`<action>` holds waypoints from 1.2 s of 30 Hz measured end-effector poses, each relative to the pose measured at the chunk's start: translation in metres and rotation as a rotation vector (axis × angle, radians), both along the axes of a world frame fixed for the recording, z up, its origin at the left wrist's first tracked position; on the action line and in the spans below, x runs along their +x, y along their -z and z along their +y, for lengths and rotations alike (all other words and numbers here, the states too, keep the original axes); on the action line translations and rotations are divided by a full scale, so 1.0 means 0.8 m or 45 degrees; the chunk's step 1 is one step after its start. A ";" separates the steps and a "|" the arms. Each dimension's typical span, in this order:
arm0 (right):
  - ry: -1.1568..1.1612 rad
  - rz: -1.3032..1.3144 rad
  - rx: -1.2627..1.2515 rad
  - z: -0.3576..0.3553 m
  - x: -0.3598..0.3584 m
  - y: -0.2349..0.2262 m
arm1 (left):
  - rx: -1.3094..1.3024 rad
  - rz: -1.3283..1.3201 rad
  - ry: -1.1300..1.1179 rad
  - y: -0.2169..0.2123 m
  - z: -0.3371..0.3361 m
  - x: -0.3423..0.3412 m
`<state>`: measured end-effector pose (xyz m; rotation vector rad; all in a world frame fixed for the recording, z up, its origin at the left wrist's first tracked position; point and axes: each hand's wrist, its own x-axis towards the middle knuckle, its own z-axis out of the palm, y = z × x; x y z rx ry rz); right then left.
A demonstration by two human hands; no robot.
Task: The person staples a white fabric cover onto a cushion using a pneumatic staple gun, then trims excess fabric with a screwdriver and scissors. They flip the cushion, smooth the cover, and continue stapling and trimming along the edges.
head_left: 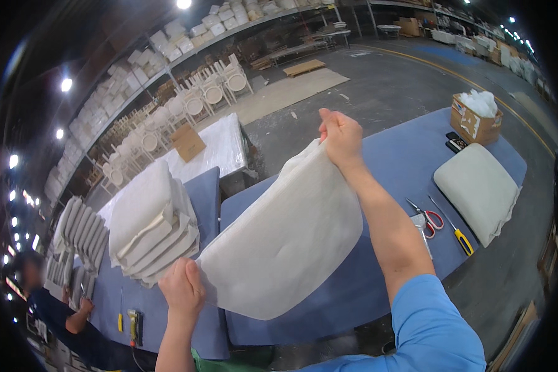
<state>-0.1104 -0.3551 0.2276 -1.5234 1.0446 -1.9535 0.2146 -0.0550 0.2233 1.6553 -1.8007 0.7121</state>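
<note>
An off-white fabric cushion cover hangs stretched between my hands above the blue padded table. My left hand pinches its near left corner, with fingers closed. Farther off and higher, my right hand is closed on the opposite corner. The cover's rounded lower edge hangs loose toward me. Left of it stands a stack of similar off-white pieces, just beyond my left hand. A plump off-white cushion lies at the table's right end.
Red-handled scissors and a yellow-handled screwdriver lie right of my right forearm. A cardboard box holds white stuffing. At left are a staple gun and a co-worker beside stacked grey cushions. Chair frames stand behind.
</note>
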 end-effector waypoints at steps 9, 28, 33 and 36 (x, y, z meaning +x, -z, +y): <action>0.327 0.136 -0.240 0.051 -0.011 0.011 | -0.252 0.496 0.246 0.027 -0.016 -0.017; 0.004 0.268 0.583 -0.001 0.000 0.056 | -0.215 0.756 0.166 0.016 -0.013 0.003; -0.089 0.648 0.605 0.054 -0.017 0.088 | 0.182 1.060 -0.009 0.019 -0.028 0.063; -0.139 0.980 0.766 0.085 -0.064 0.163 | 0.498 1.166 -0.016 0.105 -0.075 0.071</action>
